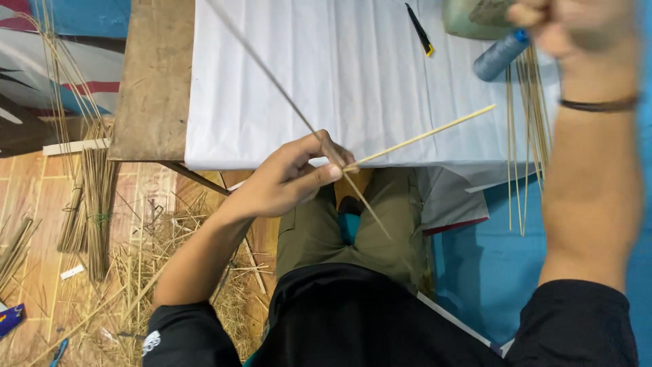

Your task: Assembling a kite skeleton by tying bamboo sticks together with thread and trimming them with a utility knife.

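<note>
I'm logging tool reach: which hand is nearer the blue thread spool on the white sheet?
Right. The right hand, raised and closed, sits just above and beside the blue thread spool. The left hand is far off at the sheet's near edge, pinching two crossed sticks.

From my remote seat I find no screens or signs, and only one likely label: a small white rectangular tag (71, 272) lying on the floor at the left, beside the bundled sticks (95, 204); no packages are visible
</note>
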